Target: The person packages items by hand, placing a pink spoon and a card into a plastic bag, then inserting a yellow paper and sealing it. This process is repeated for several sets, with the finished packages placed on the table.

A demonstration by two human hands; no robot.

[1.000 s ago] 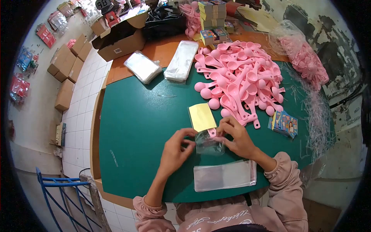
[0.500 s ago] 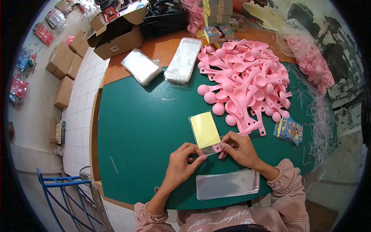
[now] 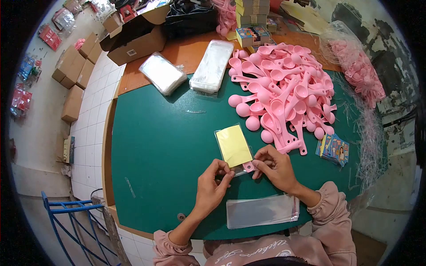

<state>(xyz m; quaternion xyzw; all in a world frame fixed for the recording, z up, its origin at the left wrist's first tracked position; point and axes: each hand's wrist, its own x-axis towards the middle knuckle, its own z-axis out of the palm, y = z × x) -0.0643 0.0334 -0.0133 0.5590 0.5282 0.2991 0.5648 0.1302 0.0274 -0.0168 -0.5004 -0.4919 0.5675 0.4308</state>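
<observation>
A clear plastic bag point(image 3: 242, 172) lies on the green table with a yellow card point(image 3: 234, 146) inside it. The holed handle end of a pink spoon point(image 3: 248, 166) shows below the card; the rest of that spoon is hidden. My left hand point(image 3: 214, 181) pinches the bag's near left edge between thumb and fingers. On the other side, my right hand point(image 3: 275, 168) grips the bag's near right corner beside the spoon handle. Closer to my body lies a stack of flat clear bags point(image 3: 262, 212).
A big heap of pink spoons point(image 3: 284, 88) covers the back right. Small printed cards point(image 3: 333, 148) lie to its right. Two packs of clear bags point(image 3: 163, 73) point(image 3: 212, 66) rest at the back, near an open cardboard box point(image 3: 137, 44). Plastic wrap point(image 3: 366, 137) hangs along the right edge.
The bag and yellow card have shifted slightly left and away from me. My left hand has drawn its thumb closer to its fingers; both hands keep hold of the bag.
</observation>
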